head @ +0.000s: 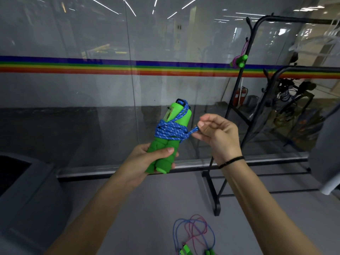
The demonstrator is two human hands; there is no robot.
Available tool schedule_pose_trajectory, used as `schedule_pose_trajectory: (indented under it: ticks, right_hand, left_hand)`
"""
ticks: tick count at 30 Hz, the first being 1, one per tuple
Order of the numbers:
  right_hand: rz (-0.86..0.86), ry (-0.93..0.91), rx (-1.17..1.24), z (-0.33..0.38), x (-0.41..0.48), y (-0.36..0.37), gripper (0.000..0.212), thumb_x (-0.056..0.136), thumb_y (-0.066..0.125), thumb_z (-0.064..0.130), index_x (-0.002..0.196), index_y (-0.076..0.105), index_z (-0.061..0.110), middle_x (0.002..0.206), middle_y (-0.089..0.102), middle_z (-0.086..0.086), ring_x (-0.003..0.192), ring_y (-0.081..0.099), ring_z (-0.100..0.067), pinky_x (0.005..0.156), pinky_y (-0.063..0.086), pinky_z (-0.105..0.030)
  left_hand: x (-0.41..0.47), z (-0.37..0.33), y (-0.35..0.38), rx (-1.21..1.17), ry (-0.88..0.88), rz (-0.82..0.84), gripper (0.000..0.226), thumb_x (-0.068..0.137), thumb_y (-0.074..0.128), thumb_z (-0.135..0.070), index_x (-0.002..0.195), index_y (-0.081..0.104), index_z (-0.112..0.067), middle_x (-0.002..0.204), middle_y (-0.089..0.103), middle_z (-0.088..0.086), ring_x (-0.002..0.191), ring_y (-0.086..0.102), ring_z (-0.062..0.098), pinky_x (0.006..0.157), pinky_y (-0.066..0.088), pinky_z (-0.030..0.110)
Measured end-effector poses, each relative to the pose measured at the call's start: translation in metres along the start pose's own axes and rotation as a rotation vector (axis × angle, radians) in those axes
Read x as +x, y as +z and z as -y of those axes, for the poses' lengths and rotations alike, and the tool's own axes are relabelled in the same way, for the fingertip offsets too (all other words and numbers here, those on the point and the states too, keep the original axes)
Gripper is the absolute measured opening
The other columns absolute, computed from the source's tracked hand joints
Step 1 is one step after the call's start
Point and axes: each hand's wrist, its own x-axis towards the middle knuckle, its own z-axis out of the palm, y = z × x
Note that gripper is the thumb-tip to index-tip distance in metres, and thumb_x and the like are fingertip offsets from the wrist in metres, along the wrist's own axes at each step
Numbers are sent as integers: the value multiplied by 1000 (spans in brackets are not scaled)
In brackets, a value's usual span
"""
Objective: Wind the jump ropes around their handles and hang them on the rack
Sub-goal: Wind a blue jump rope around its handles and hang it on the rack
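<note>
**Rope end pinched, wrap not yet secured**

Head view, frame centre: left hand (147, 159) grips the paired green handles (181, 115). Right hand (217, 133) pinches the free end of the blue rope (171, 131) wound round them.

Risk: an untucked end would likely let the coils slacken and slide off.

Rack (237, 107) stands at right with open floor before it. Loose ropes (193, 234) lie at bottom centre, a possible trip hazard.

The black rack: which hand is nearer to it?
Right. The right hand, pinching the rope, is beside the rack; the left hand, gripping the handles, is farther left.
</note>
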Motion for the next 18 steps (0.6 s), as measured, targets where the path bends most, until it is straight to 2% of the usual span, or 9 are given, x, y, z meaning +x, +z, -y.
schedule_pose_trajectory:
  ticks: [7, 10, 13, 18]
  right_hand:
    - [-45, 28, 108, -3, -2, 4, 22, 81, 53, -12, 72, 55, 7, 46, 59, 4, 48, 60, -7, 57, 58, -27]
    - [-3, -9, 104, -5, -3, 13, 14, 82, 56, -6, 80, 56, 8, 53, 63, 5, 53, 61, -6, 59, 58, -24]
    - [41, -8, 54, -8, -3, 25, 8, 83, 58, 0, 86, 60, 7, 58, 68, 6, 54, 61, -5, 54, 55, -20]
    - [9, 54, 14, -20, -3, 33, 7, 79, 62, 0, 82, 64, 6, 58, 69, 3, 54, 62, -6, 55, 53, -16]
  left_hand:
    - [-3, 2, -14, -116, -13, 49, 15, 69, 71, -16, 82, 73, -10, 80, 74, 7, 53, 64, 17, 54, 53, 22]
    - [-1, 4, -15, -174, -22, 57, 24, 67, 64, -19, 87, 72, -9, 84, 75, 8, 59, 67, 17, 54, 54, 23]
    - [2, 5, -12, -150, -11, 77, 24, 67, 64, -20, 87, 73, -11, 85, 75, 8, 67, 70, 15, 58, 55, 22]
    - [9, 11, -23, -144, 3, 24, 30, 62, 67, -19, 90, 72, -7, 82, 75, 9, 68, 69, 13, 60, 55, 21]
